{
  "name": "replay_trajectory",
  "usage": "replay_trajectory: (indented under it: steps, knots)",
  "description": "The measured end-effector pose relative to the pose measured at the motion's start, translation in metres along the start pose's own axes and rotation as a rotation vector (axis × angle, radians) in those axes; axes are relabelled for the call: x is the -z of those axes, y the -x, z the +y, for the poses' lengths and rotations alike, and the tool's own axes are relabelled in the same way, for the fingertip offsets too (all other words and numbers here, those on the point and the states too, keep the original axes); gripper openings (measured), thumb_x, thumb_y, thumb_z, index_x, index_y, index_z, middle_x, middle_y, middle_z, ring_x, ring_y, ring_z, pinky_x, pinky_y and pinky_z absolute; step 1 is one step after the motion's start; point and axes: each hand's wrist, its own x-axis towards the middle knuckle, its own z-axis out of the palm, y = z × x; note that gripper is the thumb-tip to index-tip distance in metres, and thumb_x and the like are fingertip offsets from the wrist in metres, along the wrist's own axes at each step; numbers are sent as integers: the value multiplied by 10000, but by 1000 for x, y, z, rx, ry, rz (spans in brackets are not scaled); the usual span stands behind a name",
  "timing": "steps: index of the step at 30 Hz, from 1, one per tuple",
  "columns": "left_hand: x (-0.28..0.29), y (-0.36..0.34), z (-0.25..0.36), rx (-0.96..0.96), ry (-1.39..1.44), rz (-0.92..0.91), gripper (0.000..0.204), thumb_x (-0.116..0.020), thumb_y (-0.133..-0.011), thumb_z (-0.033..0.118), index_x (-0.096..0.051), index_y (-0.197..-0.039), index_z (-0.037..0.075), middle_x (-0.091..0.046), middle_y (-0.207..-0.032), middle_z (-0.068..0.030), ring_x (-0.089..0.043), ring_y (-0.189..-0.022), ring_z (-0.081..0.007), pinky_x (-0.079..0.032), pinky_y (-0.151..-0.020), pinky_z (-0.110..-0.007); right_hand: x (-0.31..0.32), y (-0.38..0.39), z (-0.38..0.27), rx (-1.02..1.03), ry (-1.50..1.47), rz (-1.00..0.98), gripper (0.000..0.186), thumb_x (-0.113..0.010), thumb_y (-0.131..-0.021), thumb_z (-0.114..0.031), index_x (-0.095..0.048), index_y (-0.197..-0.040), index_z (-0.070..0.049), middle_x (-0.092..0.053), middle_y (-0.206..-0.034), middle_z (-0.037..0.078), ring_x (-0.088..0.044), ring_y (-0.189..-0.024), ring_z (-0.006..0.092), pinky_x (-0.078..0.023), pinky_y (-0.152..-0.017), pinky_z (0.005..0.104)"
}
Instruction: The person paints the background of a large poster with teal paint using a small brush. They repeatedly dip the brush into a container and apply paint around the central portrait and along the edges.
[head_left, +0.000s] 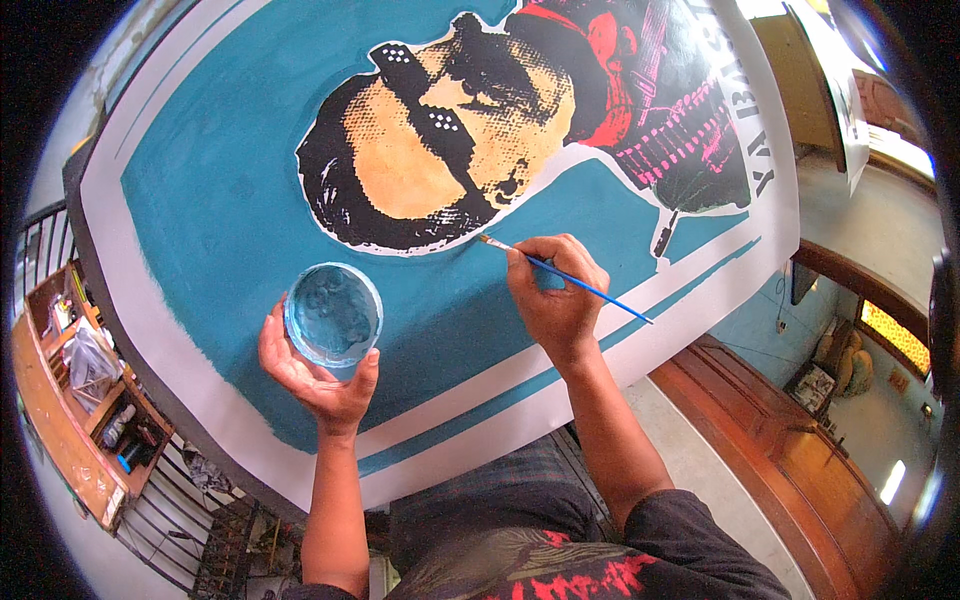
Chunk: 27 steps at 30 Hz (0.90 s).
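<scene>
A large painting (215, 190) spreads out in front of me, with a teal background, a white border and a stencil-like portrait in black, tan, red and pink. My right hand (560, 300) pinches a thin blue paintbrush (588, 287). Its bristle tip is at the white outline along the portrait's lower edge, on or just over the teal paint. My left hand (325, 390) is wrapped round a small round cup (334, 315) from below and the side. Bluish paint coats the cup's inside, and its open mouth faces me.
Wooden shelving (70, 400) with a plastic bag and small items stands at the far left, beside black metal railings (175, 530). A brown wooden door (780, 450) is at the lower right. Beyond it, several objects sit against a light blue wall (760, 315).
</scene>
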Motion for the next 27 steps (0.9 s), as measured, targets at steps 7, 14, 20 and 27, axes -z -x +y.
replay_trajectory:
  steps: [7, 14, 20, 27]
  knots:
    - [2, 0, 2, 19, -36, -1, 1004, -782, -710, 382, -141, -1408, 50, -315, -1354, -229, -377, -1271, -347, -313, -1088, -483, 10, -8, 8, -14, 80, 74, 102, -732, -726, -46, -640, -771, -48, -653, -723, 115, -629, -621, 240, -508, -590, 321]
    - [1, 1, 0, 11, -7, -3, 1006, -781, -711, 373, -132, -1412, 58, -318, -1354, -224, -378, -1271, -346, -317, -1088, -483, 16, -10, 9, -28, 65, 92, 96, -727, -732, -30, -640, -769, -45, -648, -717, 113, -634, -632, 234, -507, -590, 317]
    - [0, 1, -1, 6, 0, 0, 996, -774, -718, 374, -133, -1412, 58, -318, -1353, -225, -381, -1269, -348, -320, -1088, -485, 8, -4, -2, 5, 19, -7, 92, -728, -732, -49, -641, -761, -50, -646, -705, 103, -629, -637, 225, -501, -591, 318]
    - [1, 1, 0, 7, -26, 6, 993, -772, -718, 371, -134, -1411, 58, -319, -1352, -224, -382, -1270, -351, -319, -1090, -486, 11, -13, 8, 14, 68, 65, 100, -729, -730, -43, -634, -762, -41, -644, -705, 113, -625, -613, 233, -502, -578, 317]
